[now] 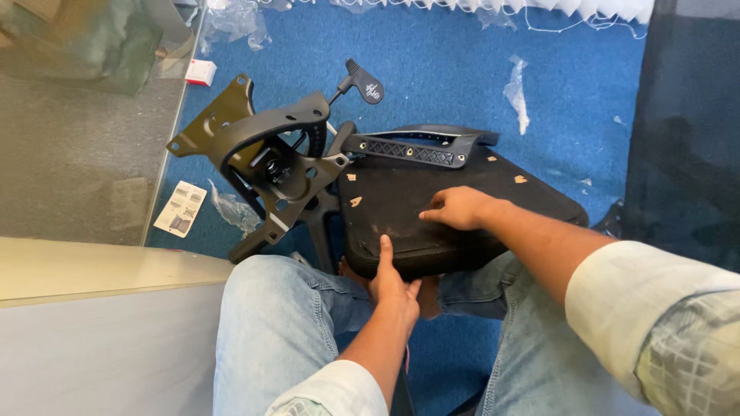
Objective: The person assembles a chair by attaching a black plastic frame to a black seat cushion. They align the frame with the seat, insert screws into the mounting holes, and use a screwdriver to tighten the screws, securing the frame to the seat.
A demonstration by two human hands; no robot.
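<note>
My left hand [395, 286] grips the near edge of the black seat pan [455, 204] resting across my knees, thumb up over the rim, fingers curled beneath — out of sight, so I can't tell how they lie; my right hand [461, 208] rests flat on top, fingers together and pointing left. The pan looks stiff, bulky and probably fairly heavy; best held by opposite edges. Beyond my fingertips lies an armrest [416, 146]; left of them, the metal tilt mechanism [270, 150].

seat pad [432, 200] on lap; armrest [416, 146] behind — mechanism plate [262, 146] left
</note>
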